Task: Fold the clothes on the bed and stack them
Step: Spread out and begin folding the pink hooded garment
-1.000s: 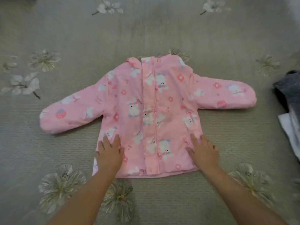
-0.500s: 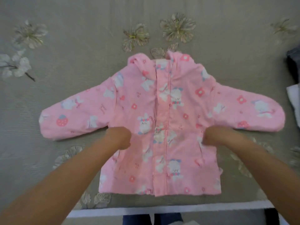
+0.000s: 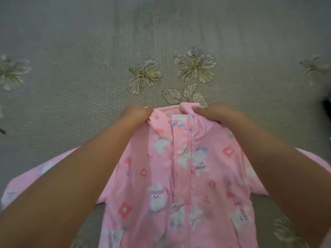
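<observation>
Two hands on the pink jacket (image 3: 180, 178) | left hand (image 3: 137, 113) and right hand (image 3: 213, 112) each pinched the collar | jacket lay front-up on the flowered bed (image 3: 89, 59), sleeves spread sideways

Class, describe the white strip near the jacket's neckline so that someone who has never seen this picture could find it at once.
Start at the grey bedspread with its printed flowers, then find the pink jacket lying on it. Follow its centre front up to the neckline, between the left hand and right hand gripping the collar. The white strip is plain, unlike the printed pink fabric around it.
</observation>
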`<state>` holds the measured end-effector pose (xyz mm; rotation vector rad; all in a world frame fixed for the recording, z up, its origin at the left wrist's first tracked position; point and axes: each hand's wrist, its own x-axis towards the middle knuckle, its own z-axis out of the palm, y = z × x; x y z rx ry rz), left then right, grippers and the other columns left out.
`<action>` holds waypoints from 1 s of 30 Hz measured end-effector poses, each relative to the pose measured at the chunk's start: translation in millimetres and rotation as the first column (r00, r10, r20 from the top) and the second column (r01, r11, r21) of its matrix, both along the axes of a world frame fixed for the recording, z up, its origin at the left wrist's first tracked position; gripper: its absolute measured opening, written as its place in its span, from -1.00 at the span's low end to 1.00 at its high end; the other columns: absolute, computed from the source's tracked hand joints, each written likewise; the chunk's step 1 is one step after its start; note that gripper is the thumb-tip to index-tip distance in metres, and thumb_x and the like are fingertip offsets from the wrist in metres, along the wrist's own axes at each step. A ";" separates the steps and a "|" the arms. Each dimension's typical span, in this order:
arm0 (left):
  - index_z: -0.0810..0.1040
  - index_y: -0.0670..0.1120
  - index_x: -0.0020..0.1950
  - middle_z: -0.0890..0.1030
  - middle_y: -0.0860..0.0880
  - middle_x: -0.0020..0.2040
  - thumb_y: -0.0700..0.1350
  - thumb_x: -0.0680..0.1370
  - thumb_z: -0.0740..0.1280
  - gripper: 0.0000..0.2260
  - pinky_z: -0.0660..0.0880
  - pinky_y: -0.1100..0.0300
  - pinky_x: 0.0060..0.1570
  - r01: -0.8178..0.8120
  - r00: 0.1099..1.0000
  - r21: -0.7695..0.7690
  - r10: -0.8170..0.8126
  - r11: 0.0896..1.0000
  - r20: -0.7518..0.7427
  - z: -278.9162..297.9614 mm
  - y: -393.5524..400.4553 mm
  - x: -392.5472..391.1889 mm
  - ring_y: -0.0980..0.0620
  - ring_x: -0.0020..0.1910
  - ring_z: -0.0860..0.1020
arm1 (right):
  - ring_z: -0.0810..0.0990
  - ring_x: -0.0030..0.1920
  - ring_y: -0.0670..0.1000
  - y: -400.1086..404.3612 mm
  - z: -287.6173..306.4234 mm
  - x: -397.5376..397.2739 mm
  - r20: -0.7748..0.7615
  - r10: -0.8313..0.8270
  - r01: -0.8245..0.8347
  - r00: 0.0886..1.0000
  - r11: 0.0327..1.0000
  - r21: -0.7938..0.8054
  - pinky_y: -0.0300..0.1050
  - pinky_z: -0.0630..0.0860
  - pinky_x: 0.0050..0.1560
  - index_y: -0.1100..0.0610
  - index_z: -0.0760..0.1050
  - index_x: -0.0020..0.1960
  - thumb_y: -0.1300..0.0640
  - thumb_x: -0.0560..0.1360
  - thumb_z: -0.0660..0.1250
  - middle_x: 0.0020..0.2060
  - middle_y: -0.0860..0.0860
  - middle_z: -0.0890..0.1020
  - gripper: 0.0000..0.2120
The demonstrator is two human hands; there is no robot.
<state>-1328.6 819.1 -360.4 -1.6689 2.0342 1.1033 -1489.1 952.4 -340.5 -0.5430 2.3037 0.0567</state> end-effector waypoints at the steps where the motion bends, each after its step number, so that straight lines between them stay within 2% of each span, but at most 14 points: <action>1: 0.52 -0.19 -0.27 0.59 -0.22 -0.11 -0.01 0.50 0.31 -0.73 0.35 0.18 -0.29 -0.031 0.998 0.013 0.032 0.999 -0.048 1.3 2.6 2.8 -0.13 -0.13 0.56 | 0.46 -0.38 0.01 1.8 4.4 3.1 0.050 0.016 -0.015 0.999 1.000 -0.011 -0.23 0.32 -0.44 0.22 0.47 -0.21 -0.24 0.43 0.27 -0.32 0.09 0.51 -0.53; 4: 0.50 -0.11 -0.32 0.51 0.01 -0.37 -0.17 0.45 0.37 -0.85 0.35 0.20 -0.37 -0.148 0.899 -0.014 0.128 0.989 -0.419 8.9 2.7 8.3 0.00 -0.30 0.50 | 0.36 -0.57 -0.11 14.6 9.4 1.2 0.145 -0.090 0.135 0.985 0.930 -0.342 -0.31 0.23 -0.64 0.16 0.40 -0.39 0.05 0.44 0.38 -0.52 0.02 0.38 -0.69; 6: 0.53 -0.02 -0.10 0.51 0.19 -0.29 -0.17 0.45 0.36 -0.93 0.40 0.29 -0.24 -0.174 0.771 -0.183 0.018 0.968 -0.636 27.9 7.3 17.3 0.18 -0.28 0.49 | 0.38 -0.52 -0.19 30.5 16.3 6.1 0.133 -0.204 0.241 0.970 0.732 -0.637 -0.32 0.29 -0.51 0.26 0.47 -0.37 0.17 0.44 0.39 -0.50 0.03 0.41 -0.73; 8: 0.50 -0.01 0.05 0.50 0.26 -0.16 -0.16 0.44 0.31 -0.81 0.35 0.46 -0.12 -0.195 0.676 -0.367 -0.147 0.909 -0.723 40.7 9.1 22.7 0.26 -0.17 0.46 | 0.39 -0.33 -0.05 36.7 20.5 10.1 0.119 -0.307 0.282 0.944 0.568 -0.773 -0.14 0.31 -0.31 0.43 0.51 -0.22 0.18 0.44 0.40 -0.39 0.07 0.44 -0.72; 9: 0.48 -0.07 0.14 0.52 0.19 -0.05 -0.18 0.46 0.29 -0.75 0.36 0.42 0.02 -0.207 0.675 -0.413 -0.176 0.887 -0.717 40.6 8.2 22.0 0.21 -0.05 0.47 | 0.39 -0.28 -0.01 34.2 17.9 9.4 0.118 -0.338 0.294 0.934 0.533 -0.794 -0.10 0.31 -0.27 0.43 0.52 -0.15 0.16 0.45 0.38 -0.35 0.09 0.45 -0.72; 10: 0.41 -0.14 0.27 0.52 0.06 0.11 -0.20 0.49 0.27 -0.66 0.35 0.27 0.19 -0.214 0.713 -0.432 -0.162 0.876 -0.682 36.8 6.2 19.4 0.09 0.11 0.46 | 0.42 -0.24 0.02 28.4 11.1 5.9 0.092 -0.355 0.287 0.930 0.549 -0.785 -0.09 0.34 -0.22 0.39 0.53 -0.07 0.13 0.46 0.36 -0.31 0.11 0.48 -0.72; 12: 0.11 -0.21 0.46 0.28 -0.13 0.42 -0.22 0.54 0.23 -0.48 0.15 -0.04 0.39 -0.168 0.866 -0.406 -0.063 0.899 -0.496 25.8 3.1 9.3 -0.06 0.39 0.26 | 0.51 0.05 0.07 13.3 -2.7 -2.8 -0.073 -0.383 0.251 0.921 0.727 -0.639 -0.01 0.40 0.09 0.27 0.46 0.18 0.03 0.51 0.28 -0.02 0.15 0.57 -0.63; 13: 0.00 -0.21 0.49 0.15 -0.16 0.48 -0.21 0.56 0.21 -0.43 0.04 -0.09 0.42 -0.112 0.928 -0.410 -0.052 0.905 -0.368 19.0 3.9 5.7 -0.08 0.45 0.15 | 0.45 0.21 0.12 9.8 -8.7 -6.5 -0.186 -0.368 0.220 0.911 0.815 -0.536 0.06 0.31 0.26 0.24 0.39 0.27 0.00 0.52 0.25 0.15 0.16 0.53 -0.57; 15: -0.05 -0.19 0.50 0.03 -0.16 0.51 -0.18 0.56 0.18 -0.42 -0.08 -0.10 0.43 0.030 0.967 -0.452 -0.140 0.891 -0.213 5.7 18.0 5.3 -0.09 0.49 0.02 | 0.35 0.31 0.16 17.7 -15.9 -7.5 -0.334 -0.290 0.120 0.897 0.887 -0.446 0.09 0.16 0.34 0.22 0.35 0.32 0.05 0.53 0.23 0.26 0.18 0.45 -0.58; 18: 0.15 -0.25 0.45 0.12 -0.23 0.48 -0.19 0.54 0.22 -0.49 -0.05 -0.17 0.39 0.315 0.899 -0.490 -0.421 0.813 -0.119 -10.8 65.7 21.1 -0.18 0.48 0.05 | 0.42 0.23 0.16 74.8 -13.9 19.8 -0.511 -0.242 -0.002 0.825 0.902 -0.431 0.02 0.14 0.25 0.22 0.49 0.19 0.14 0.49 0.26 0.16 0.17 0.54 -0.70; 20: 0.37 -0.31 0.33 0.34 -0.31 0.36 -0.18 0.48 0.26 -0.56 0.14 -0.32 0.28 0.483 0.784 -0.537 -0.615 0.692 -0.087 -20.0 102.0 31.5 -0.31 0.36 0.28 | 0.49 0.10 0.22 127.1 -15.6 42.7 -0.641 -0.201 -0.047 0.741 0.936 -0.349 0.02 0.14 0.12 0.27 0.56 0.03 0.15 0.45 0.26 0.00 0.22 0.59 -0.75; 24: 0.55 -0.25 0.17 0.54 -0.24 0.20 -0.01 0.44 0.11 -0.54 0.37 -0.34 0.03 0.679 0.577 -0.555 -0.817 0.481 -0.002 -36.8 156.7 37.3 -0.29 0.17 0.50 | 0.43 0.11 0.24 219.1 -31.3 62.4 -0.541 -0.273 0.268 0.795 0.959 -0.091 0.04 0.19 0.08 0.31 0.50 0.04 0.04 0.53 0.16 0.03 0.28 0.54 -0.66; 27: 0.55 -0.21 0.19 0.53 -0.20 0.23 0.06 0.45 0.07 -0.50 0.34 -0.19 0.22 0.735 0.570 -0.483 -0.819 0.476 0.060 -51.5 176.3 39.8 -0.24 0.20 0.49 | 0.49 0.13 0.25 246.9 -42.5 57.2 -0.343 -0.687 0.667 0.640 0.719 -0.196 0.04 0.36 0.15 0.34 0.46 0.13 -0.10 0.54 0.16 0.11 0.29 0.54 -0.51; 30: 0.50 -0.21 0.25 0.48 -0.21 0.28 0.08 0.47 0.05 -0.47 0.24 -0.17 0.29 0.731 0.582 -0.483 -0.810 0.483 0.071 -61.3 179.5 40.9 -0.26 0.25 0.45 | 0.48 0.05 0.07 243.0 -48.3 43.7 0.085 -0.965 0.877 0.249 0.188 -0.442 -0.13 0.38 0.03 0.30 0.45 0.18 -0.07 0.49 0.29 0.05 0.11 0.53 -0.54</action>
